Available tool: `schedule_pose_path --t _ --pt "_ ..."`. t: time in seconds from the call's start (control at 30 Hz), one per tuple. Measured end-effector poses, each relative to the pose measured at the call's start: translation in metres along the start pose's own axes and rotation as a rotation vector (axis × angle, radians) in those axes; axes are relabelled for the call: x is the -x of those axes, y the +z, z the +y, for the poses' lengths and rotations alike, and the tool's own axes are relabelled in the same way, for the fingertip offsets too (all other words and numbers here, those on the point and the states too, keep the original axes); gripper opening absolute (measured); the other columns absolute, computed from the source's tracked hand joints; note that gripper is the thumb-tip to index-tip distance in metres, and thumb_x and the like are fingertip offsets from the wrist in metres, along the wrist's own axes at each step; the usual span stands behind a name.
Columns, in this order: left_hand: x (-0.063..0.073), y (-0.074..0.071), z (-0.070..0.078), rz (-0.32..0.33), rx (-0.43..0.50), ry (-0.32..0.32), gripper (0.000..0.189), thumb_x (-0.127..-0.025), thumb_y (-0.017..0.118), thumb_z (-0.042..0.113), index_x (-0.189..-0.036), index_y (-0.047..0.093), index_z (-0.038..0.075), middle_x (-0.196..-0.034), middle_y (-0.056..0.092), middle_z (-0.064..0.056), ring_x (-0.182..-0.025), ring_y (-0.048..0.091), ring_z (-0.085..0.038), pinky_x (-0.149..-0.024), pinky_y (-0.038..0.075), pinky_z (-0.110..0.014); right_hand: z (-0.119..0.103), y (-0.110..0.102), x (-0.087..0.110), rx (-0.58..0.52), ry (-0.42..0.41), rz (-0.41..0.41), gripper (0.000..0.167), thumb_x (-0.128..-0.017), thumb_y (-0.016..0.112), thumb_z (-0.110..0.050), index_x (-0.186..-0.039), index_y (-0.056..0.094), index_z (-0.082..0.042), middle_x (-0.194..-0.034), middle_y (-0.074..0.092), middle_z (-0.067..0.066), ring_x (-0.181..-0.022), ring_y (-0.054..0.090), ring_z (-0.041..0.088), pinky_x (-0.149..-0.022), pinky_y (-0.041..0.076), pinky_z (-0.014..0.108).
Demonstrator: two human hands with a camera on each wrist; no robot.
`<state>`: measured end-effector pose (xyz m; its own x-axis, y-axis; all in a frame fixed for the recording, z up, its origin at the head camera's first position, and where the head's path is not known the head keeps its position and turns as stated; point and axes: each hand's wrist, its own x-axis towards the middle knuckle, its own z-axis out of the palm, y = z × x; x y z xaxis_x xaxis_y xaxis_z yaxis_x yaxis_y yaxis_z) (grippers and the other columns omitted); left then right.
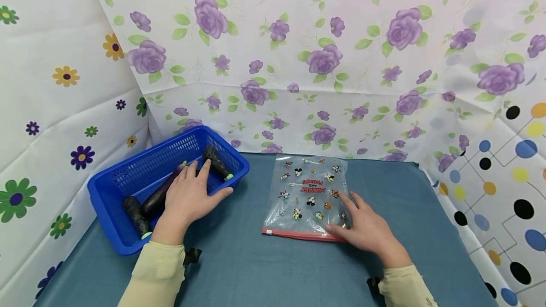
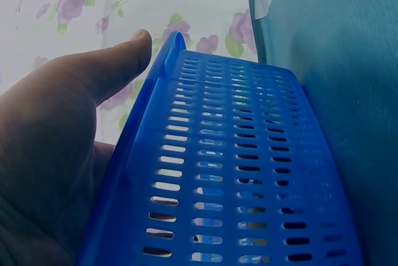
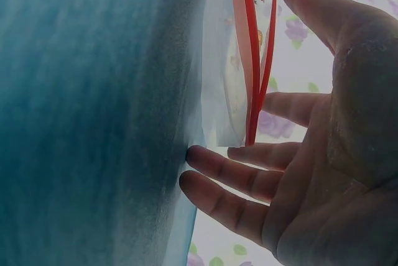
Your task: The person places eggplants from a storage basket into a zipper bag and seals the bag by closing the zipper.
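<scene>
A blue perforated plastic basket [image 1: 141, 165] stands at the left, holding a dark purple eggplant [image 1: 157, 198] and two dark, bumpy, cucumber-like vegetables with bright green ends, one at the near end [image 1: 135, 214] and one at the far end [image 1: 216, 162]. Over its near side my left hand [image 1: 189, 200] hovers, fingers spread, partly covering the eggplant. To the right lies a flat, clear zip bag [image 1: 309, 193] with cartoon prints and a red slider edge [image 1: 298, 236]. My right hand [image 1: 368, 226] is at its near right corner, fingers loosely extended; whether the fingertips touch the plastic is hard to tell.
A blue-grey cloth [image 1: 239, 269] covers the table. Behind it hangs a white sheet with purple roses [image 1: 324, 60]. Patterned sheets also close off the left side [image 1: 64, 122] and the right side [image 1: 507, 193].
</scene>
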<state>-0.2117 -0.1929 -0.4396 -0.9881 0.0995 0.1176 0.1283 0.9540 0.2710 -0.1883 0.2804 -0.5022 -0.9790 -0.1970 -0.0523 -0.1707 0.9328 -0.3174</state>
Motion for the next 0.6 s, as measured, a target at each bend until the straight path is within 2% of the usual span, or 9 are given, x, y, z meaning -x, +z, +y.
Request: schedule_pose_path --t 0.3,0.6 --pt "0.001 -0.002 -0.006 -0.011 0.017 -0.018 0.114 -0.099 0.061 0.083 -0.175 0.031 0.003 -0.174 0.029 -0.037 -0.160 0.027 -0.060 -0.127 0.026 -0.073 0.004 0.001 0.004 -0.019 0.003 -0.028 0.117 -0.090 0.071 -0.085 -0.177 0.032 -0.018 -0.173 0.035 0.031 -0.148 0.049 0.058 -0.102 0.051 0.077" --pt "0.001 -0.005 -0.013 0.002 0.023 -0.016 0.118 -0.097 0.056 0.088 -0.175 0.031 0.002 -0.173 0.028 -0.039 -0.159 0.030 -0.060 -0.126 0.027 -0.074 0.007 0.001 0.010 -0.032 0.005 -0.039 0.122 -0.087 0.069 -0.091 -0.177 0.033 -0.017 -0.171 0.038 0.031 -0.148 0.048 0.057 -0.104 0.050 0.076"
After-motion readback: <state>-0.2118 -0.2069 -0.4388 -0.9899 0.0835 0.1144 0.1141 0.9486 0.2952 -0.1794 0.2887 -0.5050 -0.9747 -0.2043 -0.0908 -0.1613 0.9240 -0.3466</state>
